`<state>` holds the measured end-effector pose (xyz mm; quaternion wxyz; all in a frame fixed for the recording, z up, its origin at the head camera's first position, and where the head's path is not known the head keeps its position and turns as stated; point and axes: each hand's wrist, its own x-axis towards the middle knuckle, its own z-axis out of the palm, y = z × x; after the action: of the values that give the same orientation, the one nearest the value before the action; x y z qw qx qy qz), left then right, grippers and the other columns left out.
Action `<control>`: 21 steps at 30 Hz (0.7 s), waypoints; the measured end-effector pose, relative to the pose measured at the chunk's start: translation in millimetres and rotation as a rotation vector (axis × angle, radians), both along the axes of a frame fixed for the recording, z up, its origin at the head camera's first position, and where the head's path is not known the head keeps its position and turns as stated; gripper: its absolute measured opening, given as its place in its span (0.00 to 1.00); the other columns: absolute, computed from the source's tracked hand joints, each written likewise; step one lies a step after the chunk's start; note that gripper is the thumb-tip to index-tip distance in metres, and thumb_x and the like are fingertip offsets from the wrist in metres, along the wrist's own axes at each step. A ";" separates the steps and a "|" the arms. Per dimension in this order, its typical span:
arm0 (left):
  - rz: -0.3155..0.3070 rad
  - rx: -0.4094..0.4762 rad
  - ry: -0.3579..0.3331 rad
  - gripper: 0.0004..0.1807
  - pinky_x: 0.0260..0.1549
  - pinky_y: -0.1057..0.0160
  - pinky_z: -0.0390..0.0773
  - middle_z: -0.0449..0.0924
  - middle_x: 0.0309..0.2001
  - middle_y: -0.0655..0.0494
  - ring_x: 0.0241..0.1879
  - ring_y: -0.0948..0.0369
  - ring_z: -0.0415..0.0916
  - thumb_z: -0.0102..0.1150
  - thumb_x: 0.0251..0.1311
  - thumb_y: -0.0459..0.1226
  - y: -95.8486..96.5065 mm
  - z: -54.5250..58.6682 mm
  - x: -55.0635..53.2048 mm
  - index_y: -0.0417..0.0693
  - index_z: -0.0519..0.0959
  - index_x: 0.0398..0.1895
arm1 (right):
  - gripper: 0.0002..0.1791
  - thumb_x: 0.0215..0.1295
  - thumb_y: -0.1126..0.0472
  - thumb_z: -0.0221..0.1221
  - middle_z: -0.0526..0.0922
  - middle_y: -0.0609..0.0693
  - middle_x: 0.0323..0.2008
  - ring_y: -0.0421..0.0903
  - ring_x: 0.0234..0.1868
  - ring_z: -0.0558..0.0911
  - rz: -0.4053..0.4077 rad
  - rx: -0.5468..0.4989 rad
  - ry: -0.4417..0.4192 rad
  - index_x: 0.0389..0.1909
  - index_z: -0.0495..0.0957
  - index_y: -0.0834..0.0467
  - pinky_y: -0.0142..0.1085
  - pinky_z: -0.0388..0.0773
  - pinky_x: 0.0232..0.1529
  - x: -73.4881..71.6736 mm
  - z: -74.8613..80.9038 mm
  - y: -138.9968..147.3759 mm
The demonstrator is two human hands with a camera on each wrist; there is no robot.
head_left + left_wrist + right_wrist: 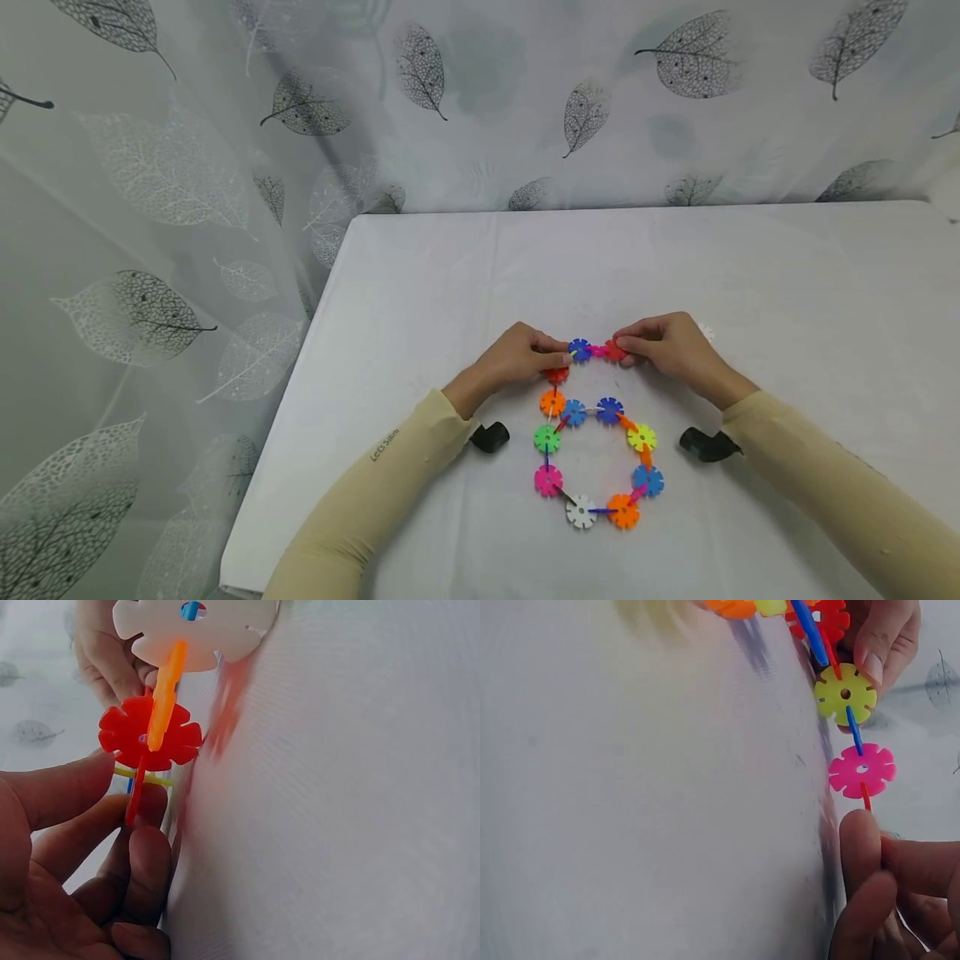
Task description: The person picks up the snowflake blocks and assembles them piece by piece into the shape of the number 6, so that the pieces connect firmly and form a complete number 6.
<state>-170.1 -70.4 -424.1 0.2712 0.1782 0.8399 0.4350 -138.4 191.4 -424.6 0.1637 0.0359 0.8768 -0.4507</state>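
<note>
A chain of notched plastic discs, snowflake-style building pieces, runs across the white table, and several of them form a closed ring below both hands. My left hand (517, 358) pinches a yellow disc (831, 696) at the upper left of the chain, beside a blue disc (580, 350). A red disc (124, 729) joins on just below that hand. With thumb and fingertips, my right hand (678, 352) pinches a red disc (612, 349) at the chain's upper right end. Between the hands a pink disc (845, 774) links onto the blue one.
The ring includes a green disc (547, 448), a white disc (581, 522) and a yellow disc (651, 437). A white piece (707, 332) lies behind the right hand. Black wrist-camera parts (491, 437) show beside each sleeve. A leaf-print curtain (480, 125) hangs behind the table (435, 283).
</note>
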 end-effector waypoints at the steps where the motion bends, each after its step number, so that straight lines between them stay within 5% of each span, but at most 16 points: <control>1: 0.002 0.000 -0.002 0.17 0.37 0.69 0.68 0.86 0.51 0.59 0.48 0.66 0.76 0.68 0.65 0.45 0.0 0.4 0.1 0.50 0.87 0.54 | 0.22 0.70 0.51 0.64 0.88 0.52 0.34 0.46 0.33 0.85 -0.012 -0.008 -0.005 0.54 0.83 0.65 0.31 0.78 0.31 0.3 0.1 -0.3; 21: 0.020 0.013 -0.008 0.17 0.36 0.69 0.73 0.87 0.46 0.61 0.45 0.66 0.77 0.68 0.64 0.46 -1.6 0.6 1.7 0.51 0.87 0.53 | 0.29 0.69 0.51 0.66 0.89 0.55 0.40 0.46 0.37 0.88 -0.029 -0.170 -0.127 0.59 0.78 0.70 0.30 0.83 0.41 9.7 6.6 6.7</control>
<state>-168.4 -72.0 -423.5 0.2689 0.1697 0.8378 0.4438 -128.8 198.1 -418.0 0.2146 0.0631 0.8225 -0.5229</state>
